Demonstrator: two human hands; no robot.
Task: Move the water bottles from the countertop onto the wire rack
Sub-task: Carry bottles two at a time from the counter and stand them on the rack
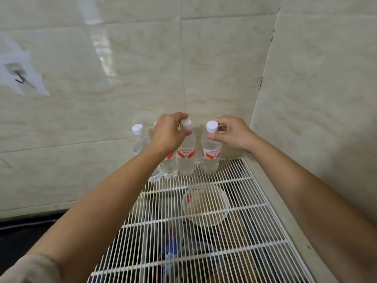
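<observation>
Several clear water bottles with white caps and red-and-white labels stand upright along the far edge of the white wire rack [234, 231], against the tiled wall. My left hand [169, 133] grips the neck of one bottle [186, 158] just under its cap. My right hand [232, 133] pinches the neck of the rightmost bottle [211, 158], which stands a little apart. Another bottle [169, 167] is partly hidden behind my left wrist. The leftmost bottle [139, 139] stands untouched at the rack's left end.
A round translucent bowl [205, 205] lies under the rack's wires, among dark objects below. Tiled walls close the corner behind and to the right. A dark countertop edge [30, 225] shows at lower left. A wall hook [19, 75] hangs at far left.
</observation>
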